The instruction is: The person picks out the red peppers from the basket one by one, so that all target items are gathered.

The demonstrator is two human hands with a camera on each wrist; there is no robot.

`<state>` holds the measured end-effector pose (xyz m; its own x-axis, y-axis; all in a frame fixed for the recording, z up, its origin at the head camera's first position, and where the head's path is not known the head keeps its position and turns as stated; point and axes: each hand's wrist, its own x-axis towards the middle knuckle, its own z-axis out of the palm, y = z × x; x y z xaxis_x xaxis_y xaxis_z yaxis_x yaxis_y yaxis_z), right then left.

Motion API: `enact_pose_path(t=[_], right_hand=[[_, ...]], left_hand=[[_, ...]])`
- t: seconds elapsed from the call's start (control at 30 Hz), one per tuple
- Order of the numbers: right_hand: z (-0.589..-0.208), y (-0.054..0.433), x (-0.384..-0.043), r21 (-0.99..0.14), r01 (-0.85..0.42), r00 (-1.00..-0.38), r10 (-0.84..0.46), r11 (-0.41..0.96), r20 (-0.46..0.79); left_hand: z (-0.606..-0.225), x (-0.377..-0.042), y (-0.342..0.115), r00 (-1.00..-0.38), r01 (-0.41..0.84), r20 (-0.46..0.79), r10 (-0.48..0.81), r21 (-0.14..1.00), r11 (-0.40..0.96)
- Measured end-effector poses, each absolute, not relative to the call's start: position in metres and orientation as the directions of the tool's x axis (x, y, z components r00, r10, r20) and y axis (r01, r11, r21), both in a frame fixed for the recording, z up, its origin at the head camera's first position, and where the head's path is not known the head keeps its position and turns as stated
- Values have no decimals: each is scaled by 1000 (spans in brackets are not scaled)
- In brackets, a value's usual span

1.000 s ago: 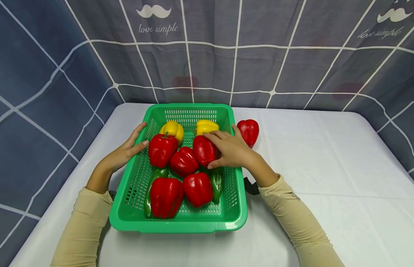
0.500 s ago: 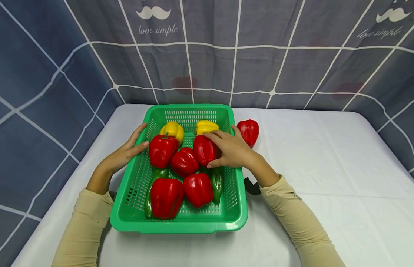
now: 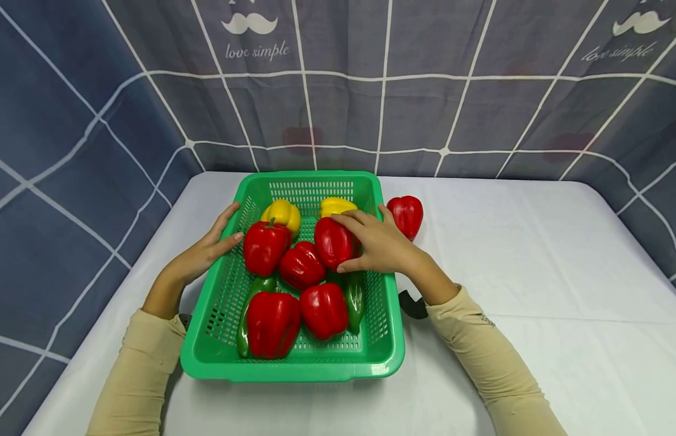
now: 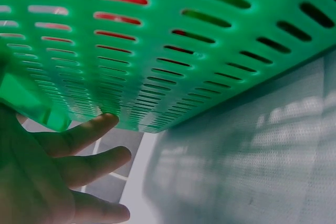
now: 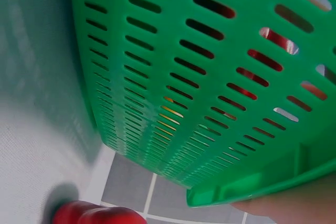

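Note:
In the head view a green plastic basket (image 3: 294,370) holds several red bell peppers, yellow peppers and long green vegetables. My right hand (image 3: 378,242) reaches over its right rim and grips a red bell pepper (image 3: 333,243), thumb on the near side and fingers on the far side. My left hand (image 3: 201,257) rests at the left rim, thumb over the edge. In the left wrist view its fingers (image 4: 94,163) are straight and spread outside the slotted wall, one fingertip right at it. Near the gripped pepper lie another red pepper (image 3: 302,265) and a yellow pepper (image 3: 336,206).
Another red pepper (image 3: 405,216) lies on the white tablecloth (image 3: 534,260) just right of the basket. Within the basket are a yellow pepper (image 3: 282,215) and two green vegetables (image 3: 354,303) along the sides. A grey gridded curtain (image 3: 343,109) surrounds the table's back and sides.
The red bell pepper under my right hand has shifted slightly upward in the view. Both hands keep nearly the same places, and the basket stays put.

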<state>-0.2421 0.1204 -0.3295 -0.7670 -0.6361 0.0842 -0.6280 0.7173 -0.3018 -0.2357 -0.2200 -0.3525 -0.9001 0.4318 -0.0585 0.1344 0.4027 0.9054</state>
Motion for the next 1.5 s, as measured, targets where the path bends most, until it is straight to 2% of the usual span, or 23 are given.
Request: enact_pose_path(t=[1.5], right_hand=[[-322,130,-244,-524,-612,-759,-627,593,176]], left_hand=[[-352,-236,-220,-901,130,-65,429,903,410]])
